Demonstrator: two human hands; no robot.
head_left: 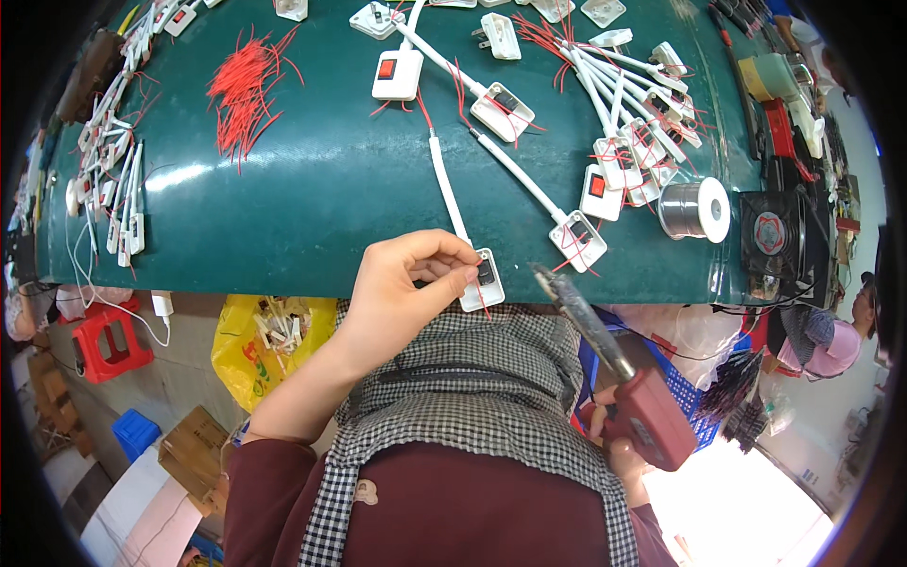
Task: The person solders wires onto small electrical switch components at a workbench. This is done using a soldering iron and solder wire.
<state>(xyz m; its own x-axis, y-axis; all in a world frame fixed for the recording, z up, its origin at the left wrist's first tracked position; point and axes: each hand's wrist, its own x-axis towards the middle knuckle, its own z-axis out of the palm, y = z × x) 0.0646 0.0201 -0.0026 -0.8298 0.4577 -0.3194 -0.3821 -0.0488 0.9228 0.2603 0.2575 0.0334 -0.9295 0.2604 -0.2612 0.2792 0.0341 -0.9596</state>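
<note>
My left hand (pixel 406 279) pinches thumb and fingertips together at a white switch housing (pixel 483 295) on the table's front edge. Its black switch back shows, with thin red wires, and a white sleeved cable (pixel 446 189) runs away from it. The exact pinch point is partly hidden by my fingers. Lower right, my right hand (pixel 624 463) is wrapped round a dark red soldering gun (pixel 652 416), its metal barrel pointing up and left toward the table edge. The tip hovers right of the housing, apart from it. Another opened switch housing (pixel 578 248) lies near that tip.
Red wire pieces (pixel 248 90) lie in a heap at the far left of the green table (pixel 312 189). Cabled switches (pixel 642 142) are bunched at right, beside a solder spool (pixel 694 210) and a black fan (pixel 773 234). A yellow bag (pixel 241 345) hangs below the edge.
</note>
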